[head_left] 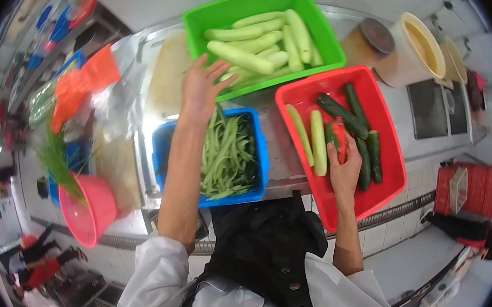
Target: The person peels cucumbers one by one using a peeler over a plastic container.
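My left hand (202,90) is open with its fingers spread at the near left edge of the green tub (333,49). Just beyond its fingertips lies a pale peeled cucumber (240,57), on top of several others in that tub. My right hand (345,166) reaches into the red tub (326,211), its fingers closed around a red peeler (339,130); the grip partly hides the tool. Around that hand lie several dark green unpeeled cucumbers (374,157) and two paler ones, one being a peeled cucumber (318,143). Green peel strips (228,155) fill the blue bin (262,155) below my left hand.
A cutting board (168,69) lies left of the green tub. Further left are plastic bags (119,82) and a pink basin (92,210). A white bucket (406,56) and a lidded container (366,41) stand at the back right, beside a sink (427,112). Other people appear at far left and right.
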A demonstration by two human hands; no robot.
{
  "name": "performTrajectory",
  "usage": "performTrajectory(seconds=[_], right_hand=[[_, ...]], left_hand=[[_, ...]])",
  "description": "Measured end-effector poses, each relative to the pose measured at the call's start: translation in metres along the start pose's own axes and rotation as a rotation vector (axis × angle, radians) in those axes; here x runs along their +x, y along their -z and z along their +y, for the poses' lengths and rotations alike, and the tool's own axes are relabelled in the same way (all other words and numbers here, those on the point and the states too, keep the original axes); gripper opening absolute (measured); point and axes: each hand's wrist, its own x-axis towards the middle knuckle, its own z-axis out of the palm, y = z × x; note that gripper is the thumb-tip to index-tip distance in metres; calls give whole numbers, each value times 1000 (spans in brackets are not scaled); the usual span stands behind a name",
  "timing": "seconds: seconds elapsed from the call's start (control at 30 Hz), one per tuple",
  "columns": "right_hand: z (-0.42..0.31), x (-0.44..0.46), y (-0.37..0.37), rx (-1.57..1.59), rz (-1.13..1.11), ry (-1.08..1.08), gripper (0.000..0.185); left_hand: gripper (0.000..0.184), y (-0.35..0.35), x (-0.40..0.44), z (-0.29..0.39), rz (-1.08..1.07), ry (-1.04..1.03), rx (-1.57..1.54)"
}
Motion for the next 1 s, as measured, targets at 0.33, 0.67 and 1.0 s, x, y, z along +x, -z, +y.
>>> performTrajectory(seconds=[0.33,0.67,1.0], right_hand=[[54,84,25,-756,-55,-97,41],[42,104,57,-607,-501,10,45],[8,84,62,-596,13,223,46]], left_hand=[[27,-2,-57,-47,-300,108,447],[23,-24,-92,-86,-545,-362,796],[34,-6,-110,-88,-649,-435,864]])
